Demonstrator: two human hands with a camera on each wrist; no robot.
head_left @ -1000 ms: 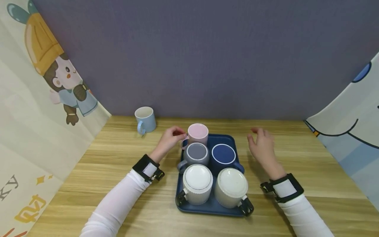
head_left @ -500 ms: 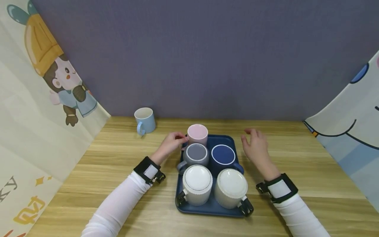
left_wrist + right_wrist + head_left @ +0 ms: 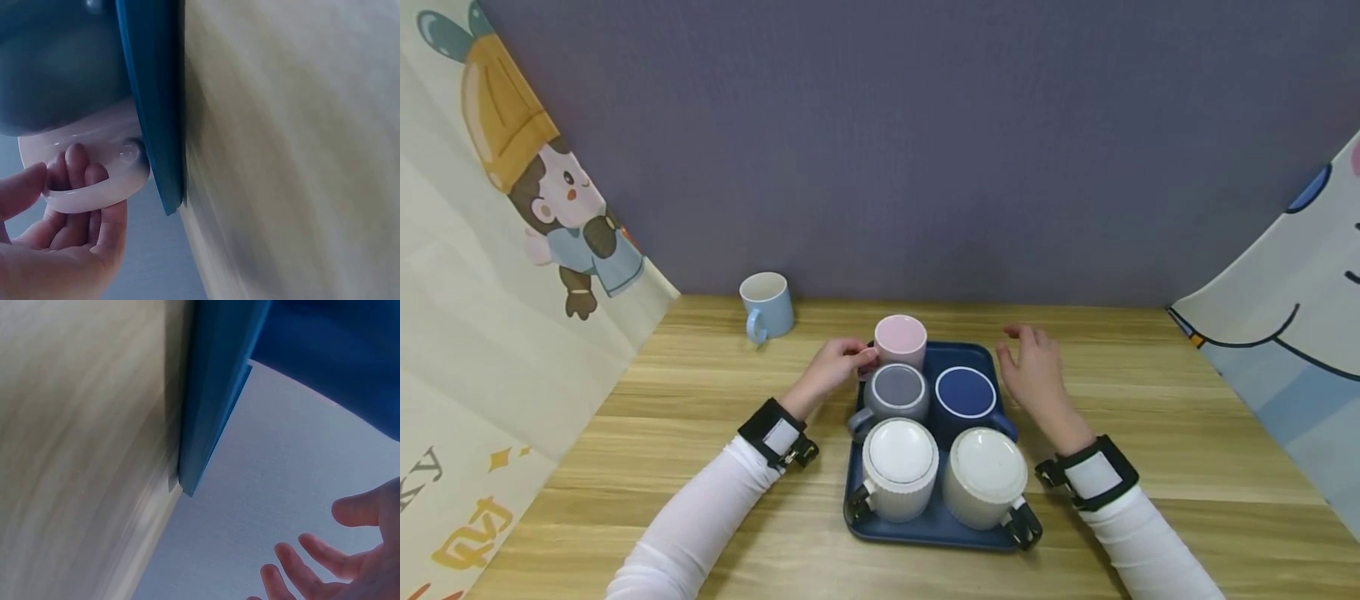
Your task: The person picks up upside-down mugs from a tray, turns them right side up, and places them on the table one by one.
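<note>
My left hand (image 3: 833,367) grips the handle of an upside-down pink mug (image 3: 900,335) at the far left corner of a dark blue tray (image 3: 951,353). In the left wrist view its fingers pass through the pink handle (image 3: 87,199), and the thumb lies near the handle's outer end. My right hand (image 3: 1033,375) is held to the right of the tray, fingers loosely bent with nothing between them. Nearest to it is an upside-down navy mug (image 3: 966,392). A grey mug (image 3: 898,387), also bottom up, stands just in front of the pink one.
Two white mugs with black handles, a left one (image 3: 901,454) and a right one (image 3: 988,467), stand bottom up at the tray's near end. A light blue mug (image 3: 767,305) stands upright at the table's back left. Behind the wooden table (image 3: 1187,433) rises a grey panel (image 3: 925,167).
My right hand has moved left, closer to the tray's right side. The left hand has settled a little further onto the pink mug's handle. The mugs stay where they were.
</note>
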